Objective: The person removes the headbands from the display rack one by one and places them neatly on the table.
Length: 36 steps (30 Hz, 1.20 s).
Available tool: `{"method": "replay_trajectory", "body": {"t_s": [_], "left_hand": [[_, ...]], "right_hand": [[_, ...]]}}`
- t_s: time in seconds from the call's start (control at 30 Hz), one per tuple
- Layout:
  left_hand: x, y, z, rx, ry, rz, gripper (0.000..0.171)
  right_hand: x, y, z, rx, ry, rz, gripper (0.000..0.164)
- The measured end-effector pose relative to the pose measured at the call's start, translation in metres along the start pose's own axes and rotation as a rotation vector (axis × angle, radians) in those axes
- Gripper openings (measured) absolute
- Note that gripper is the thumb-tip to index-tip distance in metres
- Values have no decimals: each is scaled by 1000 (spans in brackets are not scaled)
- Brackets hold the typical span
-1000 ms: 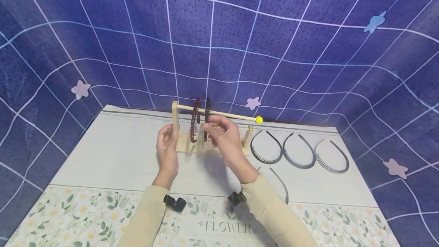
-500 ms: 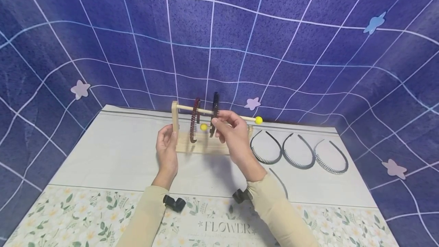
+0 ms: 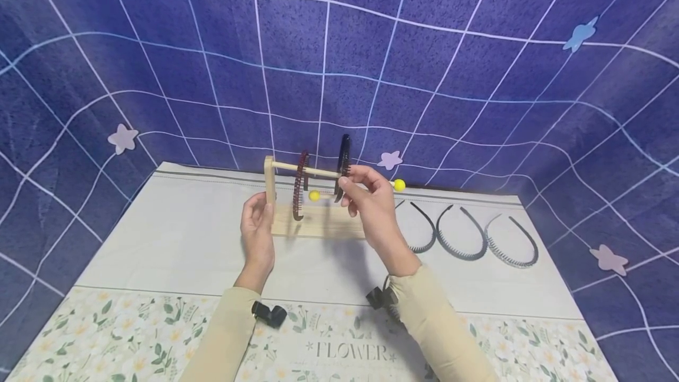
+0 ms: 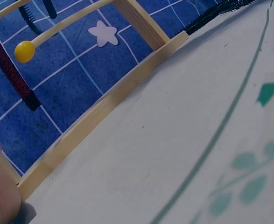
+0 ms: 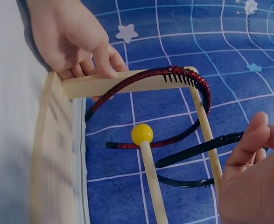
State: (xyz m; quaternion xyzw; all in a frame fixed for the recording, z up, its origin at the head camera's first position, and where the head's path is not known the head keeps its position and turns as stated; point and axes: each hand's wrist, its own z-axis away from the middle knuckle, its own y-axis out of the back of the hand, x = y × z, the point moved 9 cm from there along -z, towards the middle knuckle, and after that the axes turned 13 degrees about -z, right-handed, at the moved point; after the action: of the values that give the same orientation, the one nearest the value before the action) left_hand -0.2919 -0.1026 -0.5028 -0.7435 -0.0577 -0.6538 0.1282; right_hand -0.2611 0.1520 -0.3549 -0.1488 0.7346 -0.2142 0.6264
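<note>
In the head view my left hand [image 3: 258, 231] grips the left upright [image 3: 270, 178] of a wooden rack with two rods. My right hand [image 3: 379, 211] pinches a black toothed headband [image 3: 343, 152] between thumb and fingers, around the upper rod. In the right wrist view the black headband [image 5: 197, 152] loops about that rod, its two ends pointing left. A dark red headband [image 5: 141, 77] hangs on the same rod, nearer the left upright, with nobody holding it. The lower rod ends in a yellow ball [image 5: 142, 134] beside the red band.
Several dark headbands lie on the white table right of the rack, including a black one [image 3: 461, 252] and a grey one [image 3: 513, 261]. Another yellow ball [image 3: 399, 185] caps the upper rod's right end. A blue curtain [image 3: 297, 99] with a grid pattern stands behind.
My right hand has carried the black headband rightward along the upper rod, away from the red one, and slightly up. The left hand keeps its grip on the upright.
</note>
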Motion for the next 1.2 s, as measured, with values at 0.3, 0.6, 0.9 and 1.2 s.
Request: {"method": "replay_trajectory", "body": {"t_s": [0.3,0.6,0.9,1.2], "left_hand": [[0,0,2,4,12,-7,29],[1,1,0,23,-5,18,28],[1,2,0,23,-4,11,28],[-1,1,2,15,-5,2,28]], "right_hand": [[-12,10,0,24,21,-23,20],[-28,20,1,44,63,-51,22],[-41,34,3,59,108,-46,23],[-56,51,9,77,119,-66,30]]}}
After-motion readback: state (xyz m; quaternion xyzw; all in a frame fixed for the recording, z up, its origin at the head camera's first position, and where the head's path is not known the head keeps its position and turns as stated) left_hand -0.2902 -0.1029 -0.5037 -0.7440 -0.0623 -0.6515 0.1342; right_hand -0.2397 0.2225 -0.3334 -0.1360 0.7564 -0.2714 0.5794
